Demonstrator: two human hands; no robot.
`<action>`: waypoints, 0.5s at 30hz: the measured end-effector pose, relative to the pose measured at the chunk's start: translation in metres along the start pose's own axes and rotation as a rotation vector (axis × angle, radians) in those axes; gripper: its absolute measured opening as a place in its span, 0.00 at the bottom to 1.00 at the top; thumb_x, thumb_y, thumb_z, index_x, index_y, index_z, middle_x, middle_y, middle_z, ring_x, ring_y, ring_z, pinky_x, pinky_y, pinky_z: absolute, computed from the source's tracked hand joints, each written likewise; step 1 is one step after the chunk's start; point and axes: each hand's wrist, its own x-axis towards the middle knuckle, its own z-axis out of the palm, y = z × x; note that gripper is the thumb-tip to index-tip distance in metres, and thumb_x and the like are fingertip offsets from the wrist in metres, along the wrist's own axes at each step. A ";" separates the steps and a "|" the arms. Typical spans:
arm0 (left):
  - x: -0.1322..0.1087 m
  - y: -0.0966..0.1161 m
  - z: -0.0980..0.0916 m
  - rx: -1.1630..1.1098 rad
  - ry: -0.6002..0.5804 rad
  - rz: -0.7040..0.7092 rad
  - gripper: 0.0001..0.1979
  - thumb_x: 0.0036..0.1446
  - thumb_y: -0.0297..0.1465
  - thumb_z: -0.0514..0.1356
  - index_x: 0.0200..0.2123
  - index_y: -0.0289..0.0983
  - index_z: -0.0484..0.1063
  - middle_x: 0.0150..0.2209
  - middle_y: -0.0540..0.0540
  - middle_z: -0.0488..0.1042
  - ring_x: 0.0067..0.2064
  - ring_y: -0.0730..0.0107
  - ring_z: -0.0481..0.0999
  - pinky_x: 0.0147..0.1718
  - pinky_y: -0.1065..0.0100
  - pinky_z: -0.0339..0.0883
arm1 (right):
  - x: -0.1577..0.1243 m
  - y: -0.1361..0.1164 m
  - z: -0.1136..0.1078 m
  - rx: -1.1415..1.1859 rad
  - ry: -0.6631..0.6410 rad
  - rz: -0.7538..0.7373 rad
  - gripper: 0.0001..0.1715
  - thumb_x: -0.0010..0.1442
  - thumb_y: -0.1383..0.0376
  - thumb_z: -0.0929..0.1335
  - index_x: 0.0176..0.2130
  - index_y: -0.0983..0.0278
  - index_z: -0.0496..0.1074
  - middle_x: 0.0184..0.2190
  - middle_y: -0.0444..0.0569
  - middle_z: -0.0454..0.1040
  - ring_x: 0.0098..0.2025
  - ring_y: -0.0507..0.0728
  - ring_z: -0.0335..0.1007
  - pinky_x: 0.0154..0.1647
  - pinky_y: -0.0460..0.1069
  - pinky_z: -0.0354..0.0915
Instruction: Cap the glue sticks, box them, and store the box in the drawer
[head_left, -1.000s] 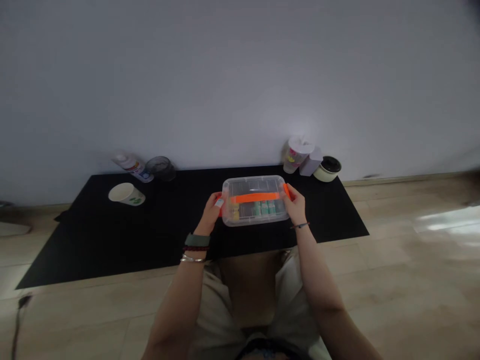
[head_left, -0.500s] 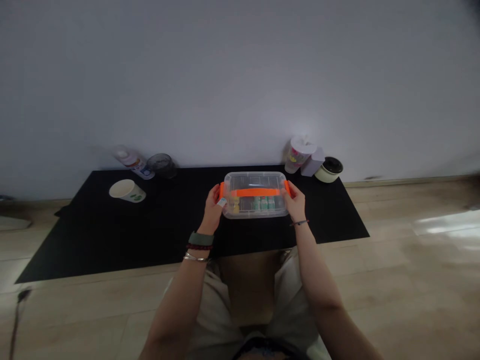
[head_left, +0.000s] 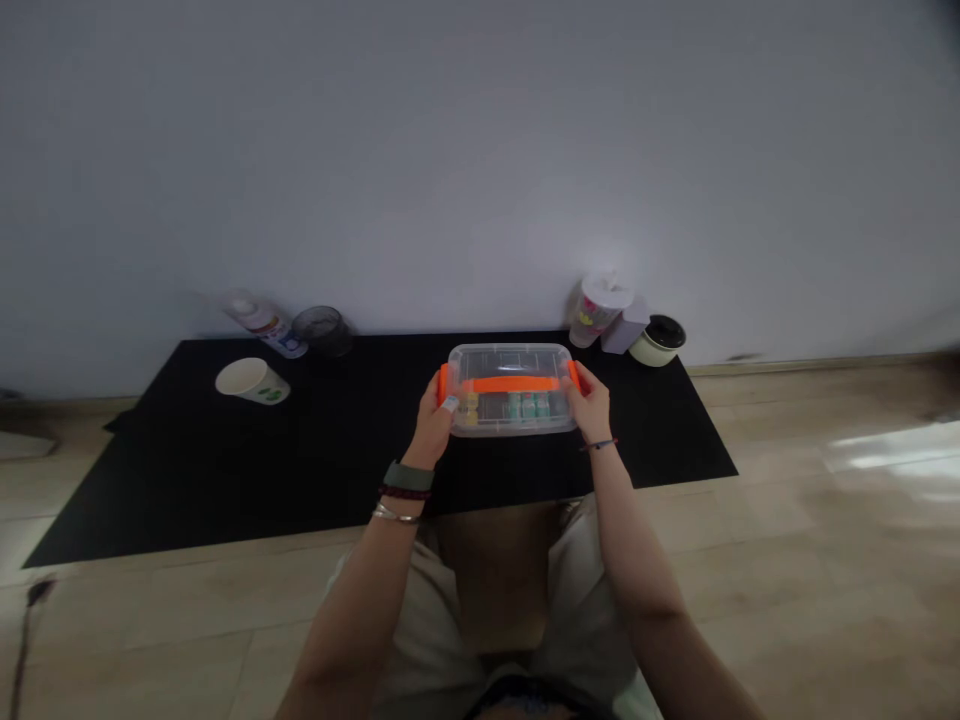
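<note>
A clear plastic storage box with a lid and an orange carry handle is at the middle of the black table. Yellow and green small items show through its lid; their kind I cannot make out. My left hand grips the box's left end by the orange latch, thumb on the lid's edge. At the other end my right hand holds the box beside the right orange latch. Fingers under the sides are hidden.
On the black table a paper cup, a spray can and a dark mesh holder stand at left. Back right are a lidded plastic cup, a pale box and a cream pot with black lid. A wall rises behind.
My left hand has shifted slightly to the right, its thumb farther over the box's edge. The box and my right hand stay nearly where they were.
</note>
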 end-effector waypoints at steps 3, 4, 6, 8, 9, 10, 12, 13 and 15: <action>-0.001 0.002 0.000 0.051 -0.009 0.013 0.30 0.53 0.33 0.63 0.60 0.39 0.66 0.62 0.40 0.68 0.64 0.52 0.67 0.64 0.49 0.59 | 0.000 0.000 0.000 -0.013 -0.004 -0.014 0.35 0.55 0.50 0.72 0.57 0.64 0.73 0.56 0.54 0.74 0.58 0.65 0.71 0.63 0.62 0.64; -0.001 0.003 -0.001 0.080 0.002 0.013 0.30 0.53 0.33 0.63 0.60 0.39 0.66 0.63 0.40 0.67 0.64 0.51 0.66 0.65 0.49 0.57 | 0.000 0.000 0.000 -0.015 -0.005 -0.017 0.35 0.55 0.50 0.72 0.57 0.63 0.73 0.56 0.54 0.75 0.58 0.65 0.71 0.63 0.62 0.64; -0.001 0.006 -0.001 0.142 0.016 0.016 0.29 0.54 0.32 0.63 0.60 0.38 0.67 0.63 0.39 0.67 0.65 0.50 0.65 0.66 0.48 0.55 | 0.000 -0.001 0.001 -0.010 -0.005 -0.017 0.34 0.55 0.50 0.71 0.57 0.63 0.73 0.56 0.53 0.75 0.58 0.64 0.72 0.63 0.62 0.64; -0.002 0.009 0.000 0.187 0.003 0.022 0.28 0.54 0.31 0.62 0.60 0.38 0.67 0.63 0.39 0.67 0.64 0.50 0.65 0.66 0.48 0.55 | 0.000 -0.001 0.001 -0.001 0.000 -0.011 0.34 0.55 0.51 0.72 0.57 0.63 0.73 0.56 0.54 0.75 0.58 0.64 0.72 0.63 0.62 0.64; -0.002 0.011 0.000 0.201 -0.007 0.023 0.28 0.54 0.30 0.61 0.60 0.38 0.67 0.62 0.39 0.67 0.64 0.51 0.66 0.66 0.49 0.55 | 0.000 -0.001 0.001 0.003 0.003 -0.005 0.34 0.55 0.51 0.72 0.57 0.63 0.73 0.56 0.54 0.75 0.58 0.64 0.72 0.63 0.62 0.64; -0.002 0.013 0.000 0.210 -0.012 0.022 0.28 0.54 0.30 0.61 0.60 0.38 0.66 0.62 0.39 0.67 0.64 0.51 0.66 0.66 0.49 0.55 | 0.001 -0.001 0.001 0.004 0.003 -0.001 0.34 0.55 0.51 0.72 0.57 0.64 0.73 0.56 0.54 0.75 0.58 0.64 0.71 0.63 0.62 0.64; -0.003 0.015 0.001 0.220 -0.007 0.013 0.28 0.55 0.29 0.61 0.60 0.38 0.66 0.62 0.39 0.67 0.64 0.51 0.66 0.66 0.49 0.56 | 0.001 -0.002 0.001 0.002 0.001 0.008 0.34 0.55 0.52 0.72 0.57 0.64 0.73 0.56 0.54 0.74 0.59 0.64 0.71 0.63 0.62 0.64; -0.003 0.016 0.001 0.223 -0.003 0.010 0.28 0.55 0.29 0.61 0.60 0.39 0.66 0.62 0.40 0.67 0.64 0.51 0.66 0.66 0.49 0.56 | 0.001 -0.003 0.001 0.000 -0.002 0.011 0.34 0.55 0.52 0.72 0.57 0.64 0.73 0.56 0.54 0.74 0.59 0.64 0.71 0.63 0.62 0.64; -0.003 0.015 0.000 0.226 -0.003 0.012 0.27 0.55 0.28 0.61 0.59 0.40 0.67 0.62 0.41 0.68 0.64 0.51 0.66 0.66 0.49 0.55 | 0.001 -0.004 0.001 -0.001 -0.005 0.015 0.34 0.55 0.52 0.72 0.57 0.64 0.73 0.56 0.53 0.75 0.59 0.64 0.71 0.64 0.62 0.63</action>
